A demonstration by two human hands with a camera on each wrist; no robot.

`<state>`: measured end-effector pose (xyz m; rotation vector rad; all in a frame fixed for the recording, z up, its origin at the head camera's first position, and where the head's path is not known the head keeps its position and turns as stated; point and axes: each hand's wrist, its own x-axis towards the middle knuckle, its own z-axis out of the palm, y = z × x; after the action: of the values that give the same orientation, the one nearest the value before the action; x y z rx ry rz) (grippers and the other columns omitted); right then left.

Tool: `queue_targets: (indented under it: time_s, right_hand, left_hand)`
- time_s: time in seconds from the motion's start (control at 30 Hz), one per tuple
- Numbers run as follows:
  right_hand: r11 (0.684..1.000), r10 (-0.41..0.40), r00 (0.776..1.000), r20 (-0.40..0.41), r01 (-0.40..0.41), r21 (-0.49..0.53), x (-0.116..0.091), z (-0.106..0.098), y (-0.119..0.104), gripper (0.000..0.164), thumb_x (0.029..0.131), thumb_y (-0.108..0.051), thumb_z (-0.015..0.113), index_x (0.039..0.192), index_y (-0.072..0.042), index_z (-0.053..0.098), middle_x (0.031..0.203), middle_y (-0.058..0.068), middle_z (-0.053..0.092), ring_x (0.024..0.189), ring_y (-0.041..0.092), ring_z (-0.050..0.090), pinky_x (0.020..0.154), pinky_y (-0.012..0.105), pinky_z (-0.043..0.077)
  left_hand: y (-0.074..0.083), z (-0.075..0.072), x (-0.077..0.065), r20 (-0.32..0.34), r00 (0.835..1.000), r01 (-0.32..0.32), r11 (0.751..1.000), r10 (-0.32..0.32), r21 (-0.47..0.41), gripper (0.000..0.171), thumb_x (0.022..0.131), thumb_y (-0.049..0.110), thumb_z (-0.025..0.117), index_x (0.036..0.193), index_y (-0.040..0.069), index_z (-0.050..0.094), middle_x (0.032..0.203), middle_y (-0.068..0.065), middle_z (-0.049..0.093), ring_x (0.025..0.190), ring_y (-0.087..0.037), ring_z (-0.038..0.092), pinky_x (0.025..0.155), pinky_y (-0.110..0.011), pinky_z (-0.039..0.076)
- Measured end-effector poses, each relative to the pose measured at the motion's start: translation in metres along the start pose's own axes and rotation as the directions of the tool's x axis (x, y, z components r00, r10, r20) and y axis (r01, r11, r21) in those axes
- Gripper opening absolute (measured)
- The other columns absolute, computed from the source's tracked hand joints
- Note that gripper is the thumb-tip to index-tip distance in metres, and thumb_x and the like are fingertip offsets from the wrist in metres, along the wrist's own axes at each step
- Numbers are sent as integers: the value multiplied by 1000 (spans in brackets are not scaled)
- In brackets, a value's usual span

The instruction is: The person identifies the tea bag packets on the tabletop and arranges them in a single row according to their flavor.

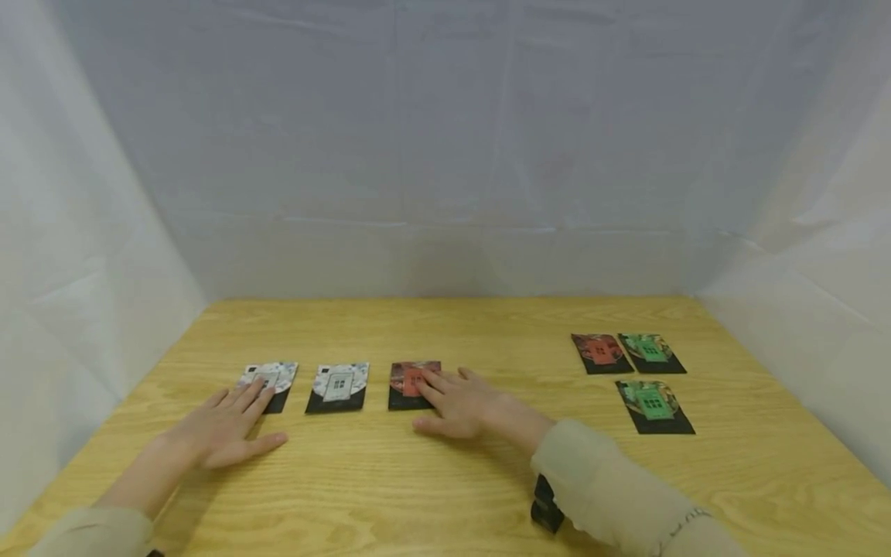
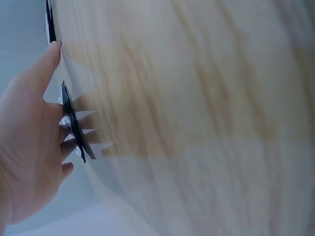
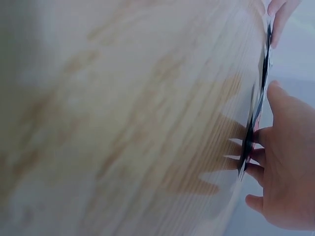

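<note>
Fingers outstretched, my left hand [image 1: 226, 429] rests on the leftmost white-and-black flat packet [image 1: 284, 374], covering part of it. To the right lies a second white-and-black packet [image 1: 339, 387], untouched. My right hand [image 1: 461, 404] lays its fingers over the right side of a red-and-black packet [image 1: 401, 396]. In the left wrist view, the white packet [image 2: 74, 125] appears edge-on under the fingers of the left hand [image 2: 32, 128]. The right wrist view likewise has the red packet [image 3: 247, 145] edge-on, touched by the right hand's fingertips [image 3: 255, 170].
Toward the right of the wooden table [image 1: 362, 495] lie another red packet [image 1: 601, 353] and two green packets, one behind [image 1: 651, 352] and one in front [image 1: 654, 405]. Pale sheeting [image 1: 445, 155] encloses the back and sides. A black device [image 1: 546, 504] sits under the right sleeve.
</note>
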<state>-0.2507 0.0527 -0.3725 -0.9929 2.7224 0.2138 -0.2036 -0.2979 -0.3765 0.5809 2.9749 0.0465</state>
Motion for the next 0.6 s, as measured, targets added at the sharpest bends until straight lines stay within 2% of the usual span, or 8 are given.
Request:
queue_targets:
  time_s: [0.33, 0.6]
  right_hand:
    - [1000, -2, 1000, -18, 3, 24, -2, 0, 3, 73, 92, -65, 18, 150, -22, 13, 155, -2, 7, 141, 16, 9, 112, 48, 9]
    - [996, -8, 997, -75, 14, 82, -9, -2, 19, 72, 94, -62, 21, 151, -18, 14, 155, 0, 9, 141, 20, 9, 112, 49, 6]
  left_hand:
    - [0, 0, 1, 7, 1000, -3, 1000, 3, 0, 86, 90, 58, 45, 137, -12, 33, 144, -33, 22, 131, -48, 22, 104, -62, 16]
    - [-1, 1, 1, -6, 1000, -7, 1000, 7, 8, 86, 90, 58, 45, 137, -12, 33, 143, -34, 23, 130, -48, 24, 103, -63, 17]
